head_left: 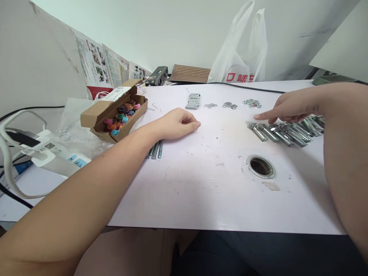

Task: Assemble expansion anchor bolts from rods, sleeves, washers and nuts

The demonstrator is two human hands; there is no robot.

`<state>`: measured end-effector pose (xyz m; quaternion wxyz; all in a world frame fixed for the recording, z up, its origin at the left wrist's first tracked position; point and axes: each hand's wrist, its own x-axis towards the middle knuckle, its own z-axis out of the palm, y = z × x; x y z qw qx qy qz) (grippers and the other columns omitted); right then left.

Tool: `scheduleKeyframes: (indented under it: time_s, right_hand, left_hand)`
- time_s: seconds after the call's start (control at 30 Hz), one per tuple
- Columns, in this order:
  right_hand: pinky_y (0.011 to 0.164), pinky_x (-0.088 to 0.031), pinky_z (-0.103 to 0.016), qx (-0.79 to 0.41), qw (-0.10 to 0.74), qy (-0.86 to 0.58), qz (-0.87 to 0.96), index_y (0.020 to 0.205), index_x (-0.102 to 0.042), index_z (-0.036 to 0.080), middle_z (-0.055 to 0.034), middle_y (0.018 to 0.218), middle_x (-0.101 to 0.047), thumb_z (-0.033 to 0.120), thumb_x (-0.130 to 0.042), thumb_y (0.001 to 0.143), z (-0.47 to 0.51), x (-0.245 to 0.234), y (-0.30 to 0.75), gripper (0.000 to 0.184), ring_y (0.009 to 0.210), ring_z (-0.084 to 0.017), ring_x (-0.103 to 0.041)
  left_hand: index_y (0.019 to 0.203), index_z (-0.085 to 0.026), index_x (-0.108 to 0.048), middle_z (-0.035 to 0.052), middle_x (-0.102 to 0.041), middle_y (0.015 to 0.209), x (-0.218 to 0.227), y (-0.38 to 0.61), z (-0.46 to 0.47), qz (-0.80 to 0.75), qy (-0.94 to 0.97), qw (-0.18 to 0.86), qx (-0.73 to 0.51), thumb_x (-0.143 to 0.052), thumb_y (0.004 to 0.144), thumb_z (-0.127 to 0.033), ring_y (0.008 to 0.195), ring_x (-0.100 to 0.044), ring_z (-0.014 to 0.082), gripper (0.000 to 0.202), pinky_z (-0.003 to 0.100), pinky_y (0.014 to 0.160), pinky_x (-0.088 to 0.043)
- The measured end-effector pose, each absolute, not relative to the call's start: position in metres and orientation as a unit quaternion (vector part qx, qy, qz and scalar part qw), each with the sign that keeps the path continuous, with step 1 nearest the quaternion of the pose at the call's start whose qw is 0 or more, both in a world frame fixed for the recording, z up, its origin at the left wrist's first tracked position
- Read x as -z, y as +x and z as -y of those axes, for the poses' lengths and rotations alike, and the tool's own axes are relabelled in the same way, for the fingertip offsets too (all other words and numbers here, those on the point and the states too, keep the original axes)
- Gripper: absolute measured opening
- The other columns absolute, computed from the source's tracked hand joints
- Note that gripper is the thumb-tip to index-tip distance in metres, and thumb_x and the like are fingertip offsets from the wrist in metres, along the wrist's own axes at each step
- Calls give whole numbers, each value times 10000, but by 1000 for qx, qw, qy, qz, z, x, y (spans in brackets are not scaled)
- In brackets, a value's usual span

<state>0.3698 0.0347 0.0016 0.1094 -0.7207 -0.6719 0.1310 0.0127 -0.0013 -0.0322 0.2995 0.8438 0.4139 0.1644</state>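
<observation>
Silver, cylindrical metal bolts [283,137] lie in a row on a flat white tabletop [201,191], beneath a bare right hand [296,107], index finger extended, grip unclear; the bare left hand [176,124] rests loosely curled, its hold indiscernible.

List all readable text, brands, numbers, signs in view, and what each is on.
"口味", red, on the white plastic bag; third character only partly visible, not certain.
Wall posters: print too small to read.
Label on the cardboard box: too small to read.
White device: QR-type code, not decodable; blue-and-white sticker illegible.
Bolts: no marking legible.
</observation>
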Motion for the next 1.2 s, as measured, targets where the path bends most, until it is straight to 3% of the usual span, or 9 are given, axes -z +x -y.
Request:
scheduleKeyframes:
  time_s: [0.03, 0.07, 0.13, 0.23, 0.37, 0.5, 0.77, 1.03, 1.2]
  right_hand:
    - [664, -468, -442, -161, -7, -788, 594, 669, -723, 149, -111, 634, -597, 585, -843, 664, -31, -7, 359, 453, 733, -259, -655]
    - [675, -442, -462, -138, -61, -827, 542, 793, -745, 152, -142, 764, -656, 652, -755, 733, -25, -13, 345, 504, 823, -290, -649]
    - [646, -397, -437, -55, -7, -804, 592, 916, -711, 160, -149, 930, -665, 682, -677, 782, -9, -21, 306, 540, 881, -296, -618]
    - [562, -326, -341, -131, 66, -646, 749, 657, -609, 143, -80, 649, -547, 621, -587, 872, 24, -14, 233, 525, 613, -149, -509]
    - [477, -281, -302, -271, 109, -469, 834, 620, -531, 174, -22, 546, -477, 562, -579, 858, 60, 16, 153, 458, 481, -108, -398]
    - [494, -327, -307, -220, 111, -472, 847, 780, -604, 191, -47, 626, -574, 719, -592, 769, 70, 32, 119, 528, 542, -171, -506]
    - [515, -369, -317, -236, 40, -488, 839, 830, -660, 182, -51, 666, -627, 690, -591, 791, 66, 27, 126, 514, 555, -190, -557]
    - [521, -385, -309, -261, 45, -480, 837, 731, -615, 189, -45, 691, -643, 497, -604, 849, 73, 22, 123, 330, 577, -171, -559]
    - [454, -354, -326, -304, 46, -491, 815, 635, -550, 200, -42, 548, -563, 309, -586, 739, 76, 18, 132, 155, 458, -167, -494]
  left_hand:
    - [943, -182, -755, 71, -764, 983, 32, 13, 1, -416, 837, 308, -177, -549, 902, -554, 882, -666, 189, 427, 323, 810, -483]
    - [936, -175, -750, 83, -764, 984, 32, 13, 0, -420, 827, 317, -198, -511, 916, -590, 881, -669, 186, 479, 323, 817, -484]
    - [927, -163, -740, 105, -762, 976, 33, 13, -4, -437, 800, 325, -252, -427, 936, -651, 875, -677, 182, 580, 322, 830, -488]
    - [874, -160, -734, 111, -757, 900, 34, 11, -11, -477, 767, 284, -323, -331, 946, -695, 848, -677, 192, 674, 327, 830, -494]
    - [847, -173, -733, 81, -725, 789, 33, 4, -16, -506, 760, 191, -362, -303, 970, -657, 865, -662, 205, 658, 323, 840, -488]
    - [860, -185, -744, 72, -679, 724, 31, 1, -15, -504, 778, 126, -354, -298, 987, -615, 893, -660, 221, 632, 337, 836, -477]
    - [815, -197, -733, 77, -695, 737, 36, 0, -17, -523, 783, 100, -321, -185, 976, -671, 861, -668, 231, 742, 353, 801, -470]
    - [778, -197, -711, 91, -725, 782, 36, -1, -18, -523, 786, 110, -309, -182, 925, -757, 872, -675, 257, 784, 355, 788, -472]
    - [776, -204, -725, 81, -725, 789, 36, -2, -16, -487, 796, 156, -325, -295, 916, -745, 847, -667, 246, 705, 347, 789, -475]
